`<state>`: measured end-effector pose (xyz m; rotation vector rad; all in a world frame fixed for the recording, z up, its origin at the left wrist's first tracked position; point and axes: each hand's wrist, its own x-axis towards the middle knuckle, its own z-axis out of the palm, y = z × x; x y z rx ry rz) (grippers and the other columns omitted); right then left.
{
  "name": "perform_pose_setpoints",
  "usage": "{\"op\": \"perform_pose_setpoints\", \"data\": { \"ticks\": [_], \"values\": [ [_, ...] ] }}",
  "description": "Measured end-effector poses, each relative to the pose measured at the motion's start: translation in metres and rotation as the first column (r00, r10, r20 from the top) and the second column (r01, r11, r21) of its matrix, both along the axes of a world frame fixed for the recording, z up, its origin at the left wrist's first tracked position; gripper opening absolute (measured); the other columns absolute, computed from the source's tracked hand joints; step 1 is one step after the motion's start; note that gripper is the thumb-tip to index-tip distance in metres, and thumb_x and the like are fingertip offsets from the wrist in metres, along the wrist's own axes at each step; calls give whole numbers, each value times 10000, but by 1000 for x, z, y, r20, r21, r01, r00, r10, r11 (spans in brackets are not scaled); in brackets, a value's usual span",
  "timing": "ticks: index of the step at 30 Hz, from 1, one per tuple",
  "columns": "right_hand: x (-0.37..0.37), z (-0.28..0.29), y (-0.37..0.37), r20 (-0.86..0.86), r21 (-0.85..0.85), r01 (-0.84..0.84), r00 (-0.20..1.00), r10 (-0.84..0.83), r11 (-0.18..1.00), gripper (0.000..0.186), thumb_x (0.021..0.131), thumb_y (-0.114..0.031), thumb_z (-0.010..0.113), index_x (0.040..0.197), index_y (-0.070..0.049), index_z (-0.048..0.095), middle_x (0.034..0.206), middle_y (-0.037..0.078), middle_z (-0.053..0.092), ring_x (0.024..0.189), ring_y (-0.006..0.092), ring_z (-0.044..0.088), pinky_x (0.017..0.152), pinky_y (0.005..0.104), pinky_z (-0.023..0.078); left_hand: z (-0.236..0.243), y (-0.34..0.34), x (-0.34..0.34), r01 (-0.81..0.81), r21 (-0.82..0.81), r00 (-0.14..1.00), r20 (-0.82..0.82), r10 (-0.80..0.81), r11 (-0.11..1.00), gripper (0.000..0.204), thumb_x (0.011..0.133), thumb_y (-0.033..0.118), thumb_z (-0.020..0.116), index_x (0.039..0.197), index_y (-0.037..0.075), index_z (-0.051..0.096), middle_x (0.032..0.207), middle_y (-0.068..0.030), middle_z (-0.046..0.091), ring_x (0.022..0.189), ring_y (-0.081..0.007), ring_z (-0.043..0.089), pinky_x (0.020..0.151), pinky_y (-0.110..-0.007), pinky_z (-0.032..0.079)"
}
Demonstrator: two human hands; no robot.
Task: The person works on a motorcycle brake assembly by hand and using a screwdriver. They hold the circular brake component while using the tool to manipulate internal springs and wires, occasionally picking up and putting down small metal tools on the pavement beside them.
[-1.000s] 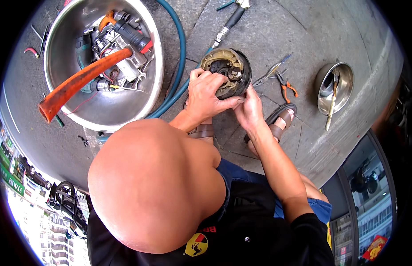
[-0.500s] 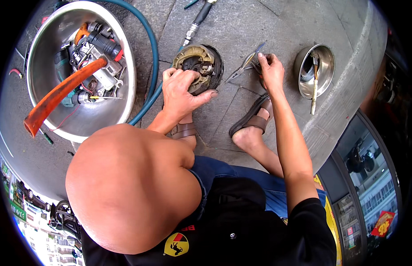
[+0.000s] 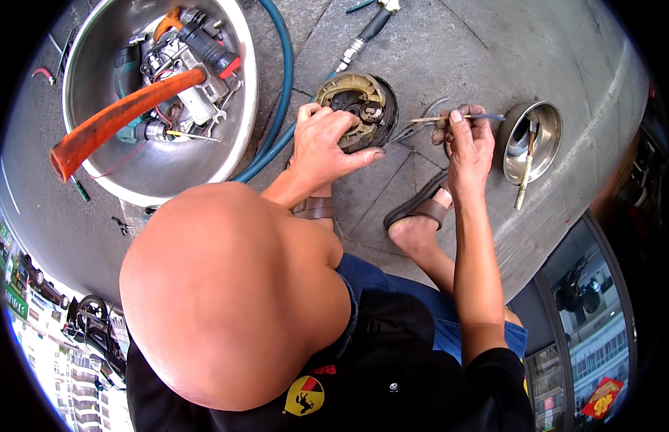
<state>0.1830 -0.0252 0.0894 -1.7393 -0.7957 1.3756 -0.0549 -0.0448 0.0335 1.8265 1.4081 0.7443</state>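
A round brake assembly (image 3: 377, 115) with tan curved shoes and a dark rim rests on the paving between my feet. My left hand (image 3: 327, 140) grips its near side, fingers bent over the shoes and thumb stretched along the lower edge. To its right, my right hand (image 3: 467, 144) pinches a slender tool (image 3: 485, 117), dark blue at one end and pale at its thin point, which is directed left toward the brake. Its exact kind is unclear. Just beyond the fingers lies a curved metal piece (image 3: 436, 105), partly covered by the hand.
A large steel basin (image 3: 75, 86) at left holds power tools, wrenches and a long orange handle (image 3: 125, 115) jutting over its rim. A teal hose (image 3: 285, 79) curves beside it. At right stands a steel bowl (image 3: 555, 140) with a brush (image 3: 525, 169). An air-tool nozzle (image 3: 374, 25) lies beyond.
My right hand has lifted the slender tool and turned it nearly level, point to the left. My left hand stays on the brake assembly. The whole view has shifted slightly.
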Motion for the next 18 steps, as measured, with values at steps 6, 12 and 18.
{"op": "perform_pose_setpoints", "data": {
  "ticks": [6,12,18],
  "values": [
    [-41,14,-16,-11,21,-64,998,64,998,177,997,-135,626,1066,15,563,920,85,673,821,153,681,762,278,545,5,2,-1,-1,9,1000,13,1,1000,551,568,495,883,837,64,672,736,-58,629,699,-248,578,834,-404,398],
    [-45,8,-24,26,50,-145,989,144,988,180,985,-128,651,1079,18,604,963,65,685,881,112,644,802,248,510,-1,0,0,17,-18,1000,-19,-18,1000,539,584,502,874,838,66,683,712,-53,608,703,-246,575,843,-400,399],
    [-50,9,-30,7,92,-127,992,127,988,179,977,-101,658,1105,19,623,1013,65,674,949,119,622,863,261,496,1,0,-1,-5,5,1000,-2,5,1000,538,594,510,868,839,66,686,718,-51,611,702,-241,579,839,-398,403]
  ]
}}
